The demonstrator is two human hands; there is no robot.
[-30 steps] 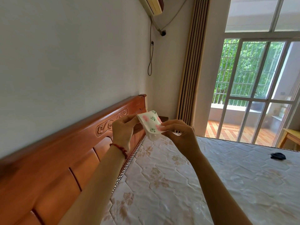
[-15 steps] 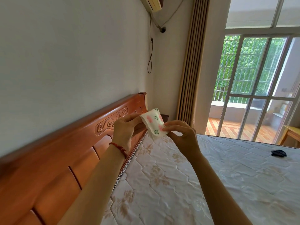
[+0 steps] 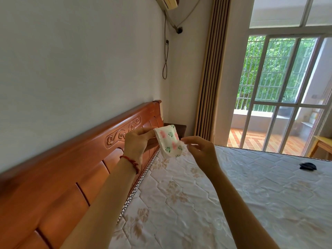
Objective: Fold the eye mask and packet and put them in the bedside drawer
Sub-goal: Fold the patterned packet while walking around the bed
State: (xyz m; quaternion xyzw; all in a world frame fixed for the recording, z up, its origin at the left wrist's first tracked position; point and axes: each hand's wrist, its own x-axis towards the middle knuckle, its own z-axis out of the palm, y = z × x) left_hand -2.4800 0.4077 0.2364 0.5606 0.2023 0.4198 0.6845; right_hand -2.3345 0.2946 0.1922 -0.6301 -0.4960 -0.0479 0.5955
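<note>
A small white packet (image 3: 169, 141) printed with pink and green flowers hangs in the air above the head of the bed. My left hand (image 3: 137, 139) pinches its upper left edge. My right hand (image 3: 201, 150) pinches a thin strip at the packet's right corner between thumb and forefinger. A dark eye mask (image 3: 307, 166) lies far right on the mattress (image 3: 233, 194), away from both hands. Behind the packet, beside the headboard, the dark wooden top of the bedside table (image 3: 180, 128) shows; its drawer is hidden.
The carved wooden headboard (image 3: 80, 169) runs along the left against the wall. Striped curtains (image 3: 210, 69) and a glass balcony door (image 3: 280, 97) stand at the back. A yellow table corner (image 3: 321, 142) shows at the far right.
My right hand has shifted from covering the packet's right side to pinching a thin strip at its corner, and the packet now hangs lower and more unfolded.
</note>
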